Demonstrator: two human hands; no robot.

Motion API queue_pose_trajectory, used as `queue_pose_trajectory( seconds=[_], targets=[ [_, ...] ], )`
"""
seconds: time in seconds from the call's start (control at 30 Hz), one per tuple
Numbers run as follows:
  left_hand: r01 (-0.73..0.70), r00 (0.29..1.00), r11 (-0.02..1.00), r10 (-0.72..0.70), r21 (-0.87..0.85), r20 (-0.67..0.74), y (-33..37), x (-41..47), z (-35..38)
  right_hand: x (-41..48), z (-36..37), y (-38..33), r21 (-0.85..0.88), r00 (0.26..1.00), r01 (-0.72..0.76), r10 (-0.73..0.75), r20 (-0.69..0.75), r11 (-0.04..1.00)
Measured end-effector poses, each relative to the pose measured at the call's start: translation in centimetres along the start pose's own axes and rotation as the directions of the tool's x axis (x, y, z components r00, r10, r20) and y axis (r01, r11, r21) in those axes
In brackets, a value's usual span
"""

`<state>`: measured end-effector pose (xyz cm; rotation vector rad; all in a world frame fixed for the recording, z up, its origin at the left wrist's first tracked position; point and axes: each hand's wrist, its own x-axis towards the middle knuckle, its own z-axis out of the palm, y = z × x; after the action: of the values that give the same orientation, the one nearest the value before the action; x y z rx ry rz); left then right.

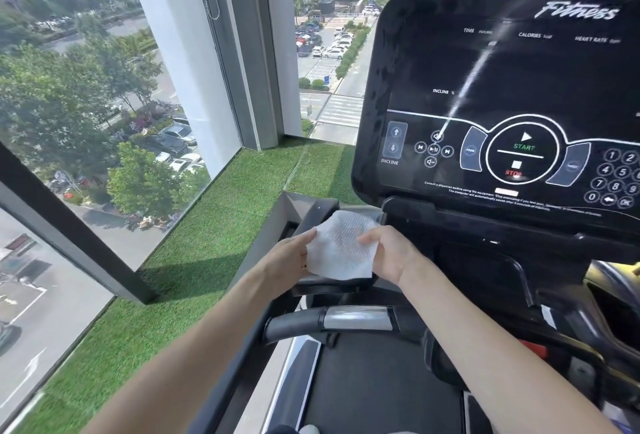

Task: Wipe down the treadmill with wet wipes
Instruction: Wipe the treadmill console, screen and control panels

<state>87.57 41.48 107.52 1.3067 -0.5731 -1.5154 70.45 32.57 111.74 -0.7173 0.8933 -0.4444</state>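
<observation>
From the head view, both hands met over the left side of the treadmill (381, 381), just below its console (502, 104). The left hand (289, 257) pinched the left edge of a white wet wipe (341, 248), and the right hand (391, 253) gripped its right edge, fingers curled over the sheet. Between them the wipe was spread nearly flat, its upper corner sticking up and its textured surface facing the camera. It hung above the black tray (311, 215) beside the console, and whether its lower edge touched the plastic beneath could not be told.

The wipe looked thin, limp and very light, so it would probably droop or fold on itself wherever it was not supported. Being damp, it would likely cling to skin and to the glossy panel rather than slide freely. Holding it by two opposite edges suited opening it out; for scrubbing, a flat palm or bunched fingers behind the middle would likely serve better.

The console screen was dark, with a pale streak running diagonally across it. The grey handlebar (346, 319) lay nearer the person, below the hands. To the left were a window (86, 104) and green artificial turf (194, 260).
</observation>
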Motion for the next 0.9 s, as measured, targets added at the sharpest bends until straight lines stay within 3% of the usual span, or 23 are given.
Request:
queue_pose_trajectory(
  seconds=[0.07, 0.23, 0.33, 0.4, 0.5, 0.63, 0.77, 0.9],
  targets=[
    [-0.055, 0.997, 0.998, 0.054, -0.023, -0.056, 0.6, -0.3, -0.4, 0.3, -0.3, 0.0, -0.032, 1.000, 0.018, -0.018, 0.007, 0.999],
    [-0.132, 0.986, 0.986, 0.141, 0.104, -0.087, 3.4, -1.6, -0.7, 0.6, -0.7, -0.5, -0.115, 0.990, 0.115, -0.104, 0.096, 0.987],
    [-0.295, 0.955, 0.940, 0.288, 0.173, 0.065, 5.9, -3.2, -0.2, -0.1, -1.0, -2.1, -0.052, 0.949, 0.247, -0.231, 0.215, 0.968],
    [-0.326, 0.945, 0.902, 0.306, 0.283, 0.115, 7.2, -4.1, -0.2, -0.5, -1.1, -3.2, -0.077, 0.917, 0.303, -0.269, 0.294, 0.950],
    [-0.284, 0.959, 0.871, 0.264, 0.401, 0.107, 7.0, -4.2, -0.7, -0.2, -1.5, -3.3, -0.322, 0.920, 0.324, -0.216, 0.326, 0.890],
    [-0.196, 0.980, 0.866, 0.193, 0.461, 0.054, 6.3, -3.3, -1.0, 0.4, -1.9, -2.6, -0.406, 0.945, 0.300, -0.211, 0.250, 0.863],
    [-0.067, 0.997, 0.960, 0.078, 0.272, -0.029, 5.7, -1.8, -1.6, 1.1, -2.0, -2.3, -0.431, 0.963, 0.266, -0.221, 0.152, 0.862],
    [0.112, 0.985, 0.978, -0.086, 0.178, -0.148, 4.5, -0.5, -1.2, 1.9, -1.1, -1.8, -0.545, 0.969, 0.194, -0.245, -0.022, 0.816]
  ],
)
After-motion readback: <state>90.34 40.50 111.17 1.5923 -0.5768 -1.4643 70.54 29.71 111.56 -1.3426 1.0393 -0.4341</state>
